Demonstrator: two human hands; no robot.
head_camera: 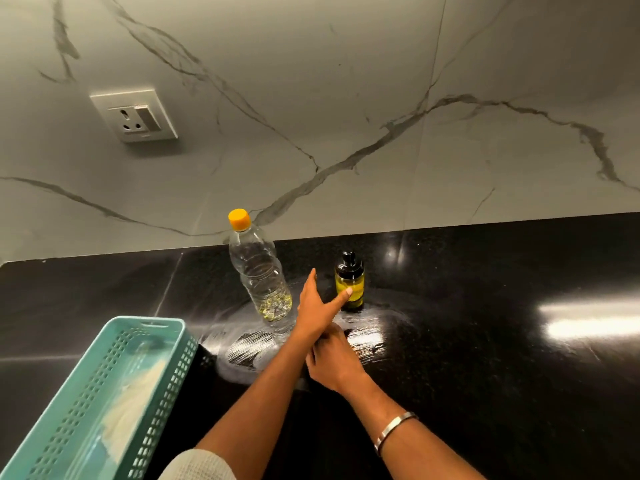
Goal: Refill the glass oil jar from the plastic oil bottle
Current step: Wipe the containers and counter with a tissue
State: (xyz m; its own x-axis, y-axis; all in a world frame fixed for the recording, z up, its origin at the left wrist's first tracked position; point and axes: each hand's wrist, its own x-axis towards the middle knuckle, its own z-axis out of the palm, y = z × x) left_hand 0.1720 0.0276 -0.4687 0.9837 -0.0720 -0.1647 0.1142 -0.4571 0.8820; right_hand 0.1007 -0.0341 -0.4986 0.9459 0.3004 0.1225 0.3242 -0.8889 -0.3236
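The clear plastic oil bottle (258, 271) stands upright on the black counter with its yellow cap (239, 219) on and a little yellow oil at the bottom. To its right stands the small glass oil jar (349, 282), holding yellow oil under a black dispenser top. My left hand (313, 303) stretches between the two with straight fingers, and its thumb tip reaches the front of the jar. My right hand (334, 362) lies low over the counter just behind it, its fingers partly hidden under my left wrist.
The black polished counter (485, 341) has a smeared whitish patch (252, 348) in front of the bottle. A teal perforated basket (104, 393) with a pale cloth inside sits at the near left. A marble wall with a power socket (133, 114) rises behind.
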